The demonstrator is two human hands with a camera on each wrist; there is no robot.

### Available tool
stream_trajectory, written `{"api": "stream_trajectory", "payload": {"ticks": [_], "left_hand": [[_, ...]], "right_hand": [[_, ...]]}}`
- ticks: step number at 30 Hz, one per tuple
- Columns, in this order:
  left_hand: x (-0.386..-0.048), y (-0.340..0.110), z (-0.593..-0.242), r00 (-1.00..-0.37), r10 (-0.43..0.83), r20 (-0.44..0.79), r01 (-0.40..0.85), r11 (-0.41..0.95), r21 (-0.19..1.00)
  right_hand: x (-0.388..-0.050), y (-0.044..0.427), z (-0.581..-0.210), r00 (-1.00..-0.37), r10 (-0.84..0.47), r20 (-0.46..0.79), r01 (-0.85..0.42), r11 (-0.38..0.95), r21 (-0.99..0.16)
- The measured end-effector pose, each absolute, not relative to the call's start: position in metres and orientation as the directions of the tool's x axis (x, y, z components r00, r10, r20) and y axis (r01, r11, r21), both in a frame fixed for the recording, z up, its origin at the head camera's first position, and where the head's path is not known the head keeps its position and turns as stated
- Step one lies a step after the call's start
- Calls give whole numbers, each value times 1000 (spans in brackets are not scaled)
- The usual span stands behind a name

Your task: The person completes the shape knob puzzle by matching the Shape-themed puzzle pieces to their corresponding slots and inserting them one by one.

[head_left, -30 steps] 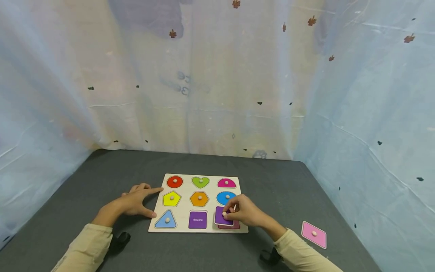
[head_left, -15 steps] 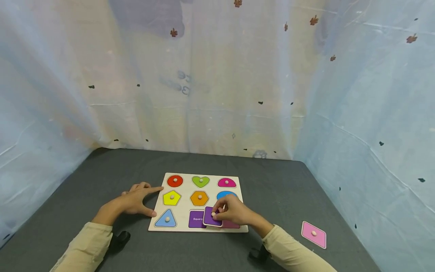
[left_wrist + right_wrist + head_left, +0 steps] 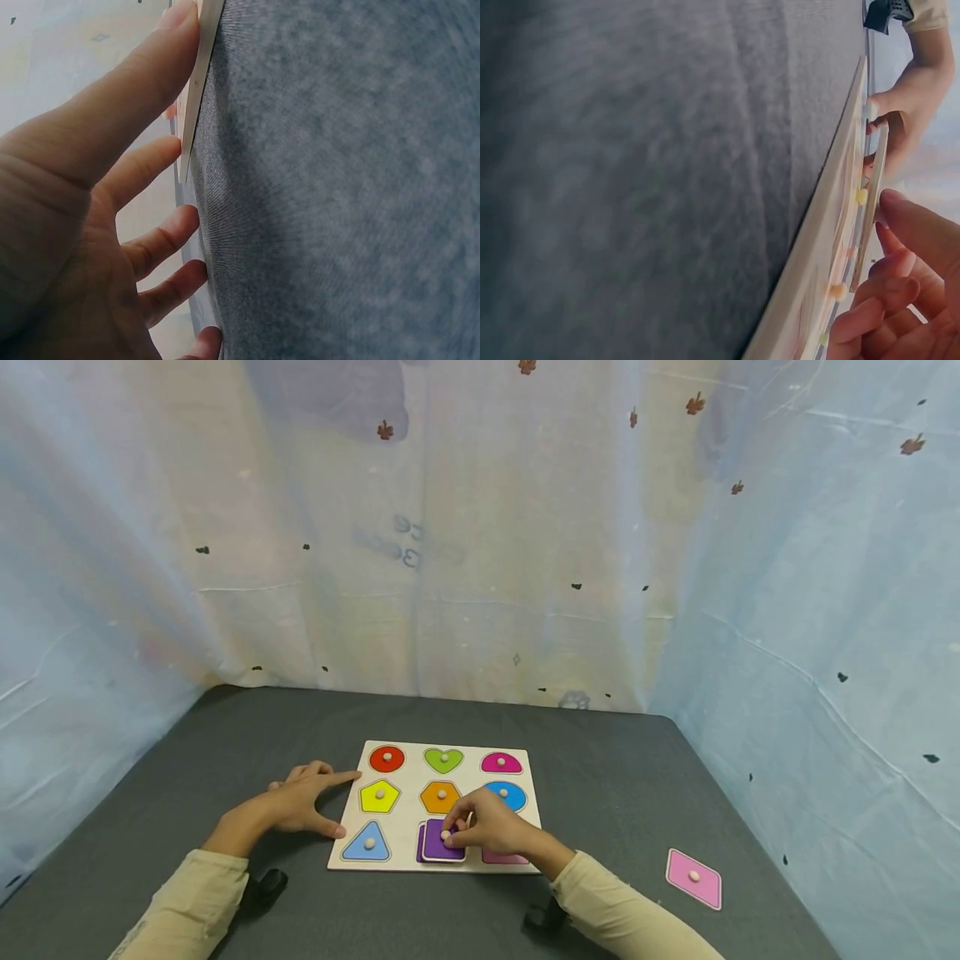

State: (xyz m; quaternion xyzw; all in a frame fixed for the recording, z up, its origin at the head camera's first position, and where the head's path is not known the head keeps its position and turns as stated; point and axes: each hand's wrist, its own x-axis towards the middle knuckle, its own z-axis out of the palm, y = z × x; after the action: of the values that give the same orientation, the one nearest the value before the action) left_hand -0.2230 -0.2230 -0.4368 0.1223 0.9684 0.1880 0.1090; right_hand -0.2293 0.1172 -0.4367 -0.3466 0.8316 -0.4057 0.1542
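By its small knob, my right hand (image 3: 491, 823) pinches a purple square puzzle piece (image 3: 442, 845). The piece hovers just over the purple square recess in the bottom row of the wooden puzzle board (image 3: 401, 818), overlapping most of it. Edge-on in the right wrist view, the held piece (image 3: 871, 210) stands apart from the board (image 3: 810, 277). My left hand (image 3: 300, 802) has its fingers spread, with thumb and index finger touching the board's left edge. The left wrist view shows that thumb against the board's edge (image 3: 196, 90). A pink recess (image 3: 504, 858) at bottom right is partly covered by my right hand.
Other knobbed pieces sit in the board, among them a blue triangle (image 3: 365, 843), an orange hexagon (image 3: 440, 797) and a blue oval (image 3: 507, 795). A pink rectangle piece (image 3: 693, 878) lies on the grey table to the right. Curtains (image 3: 480, 527) hang behind and beside.
My right hand has carried the purple square leftward, from over the pink recess to over the purple one. The left hand has stayed at the board's edge.
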Motion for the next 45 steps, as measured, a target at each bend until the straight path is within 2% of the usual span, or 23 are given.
{"api": "stream_trajectory", "payload": {"ticks": [27, 45], "left_hand": [[-227, -225, -442, -947, 271, -171, 190, 904, 383], [-226, -224, -440, -946, 273, -174, 191, 904, 383]], "right_hand": [[-228, 101, -438, -739, -672, -41, -410, 497, -765], [-228, 119, -435, -750, -661, -3, -433, 495, -754]]}}
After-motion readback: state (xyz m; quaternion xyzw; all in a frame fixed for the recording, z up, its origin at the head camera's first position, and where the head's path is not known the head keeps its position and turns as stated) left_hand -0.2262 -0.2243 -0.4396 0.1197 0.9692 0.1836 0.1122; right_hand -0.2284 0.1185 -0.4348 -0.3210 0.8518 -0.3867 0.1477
